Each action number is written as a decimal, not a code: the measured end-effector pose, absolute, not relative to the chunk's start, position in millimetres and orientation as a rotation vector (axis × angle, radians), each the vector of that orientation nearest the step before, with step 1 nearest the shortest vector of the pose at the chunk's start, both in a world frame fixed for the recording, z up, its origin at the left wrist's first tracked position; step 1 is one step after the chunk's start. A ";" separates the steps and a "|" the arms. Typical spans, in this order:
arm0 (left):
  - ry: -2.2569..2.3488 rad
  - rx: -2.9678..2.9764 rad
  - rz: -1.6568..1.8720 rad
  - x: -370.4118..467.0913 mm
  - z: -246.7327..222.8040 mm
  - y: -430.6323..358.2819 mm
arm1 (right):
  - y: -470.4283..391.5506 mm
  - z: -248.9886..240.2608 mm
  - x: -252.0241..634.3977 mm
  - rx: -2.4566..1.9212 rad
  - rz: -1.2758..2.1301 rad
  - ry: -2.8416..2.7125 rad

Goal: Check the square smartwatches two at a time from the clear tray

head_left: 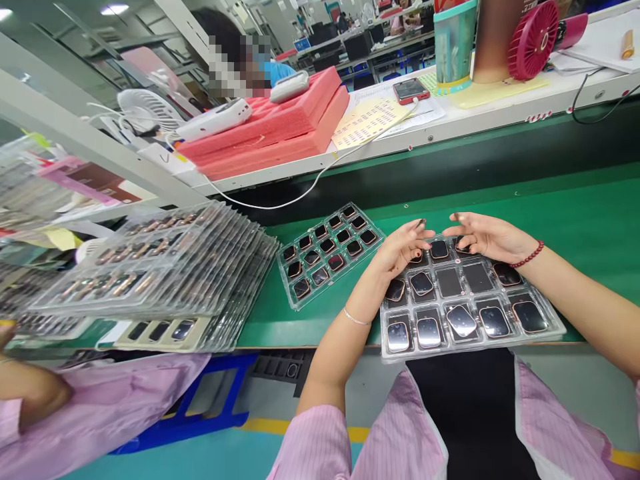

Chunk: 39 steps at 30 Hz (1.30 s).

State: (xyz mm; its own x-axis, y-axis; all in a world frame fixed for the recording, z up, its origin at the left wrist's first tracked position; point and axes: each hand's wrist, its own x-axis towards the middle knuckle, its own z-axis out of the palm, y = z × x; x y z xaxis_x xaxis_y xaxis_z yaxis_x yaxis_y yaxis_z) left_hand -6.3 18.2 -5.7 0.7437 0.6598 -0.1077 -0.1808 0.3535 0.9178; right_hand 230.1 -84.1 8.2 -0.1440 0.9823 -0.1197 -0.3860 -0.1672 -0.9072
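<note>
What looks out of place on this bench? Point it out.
In the tray nearest the body, the front row's middle watch face sits twisted in its pocket, out of line with its neighbours. At left, the tall tray stack looks uneven, its edges stepped rather than flush.

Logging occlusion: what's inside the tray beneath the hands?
Tray: copper-rimmed, dark-faced pieces, near row showing five. Left hand and right hand partly cover the far row; pockets behind them can't be read.
</note>
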 end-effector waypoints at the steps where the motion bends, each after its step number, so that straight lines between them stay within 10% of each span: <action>1: 0.511 1.139 0.588 -5.1 -7.0 16.1 | -85.2 8.0 227.5 -0.943 1.560 -0.939; 39: 0.503 1.577 0.599 -1.3 -10.5 3.2 | -88.6 -2.1 209.2 -1.218 0.963 -1.535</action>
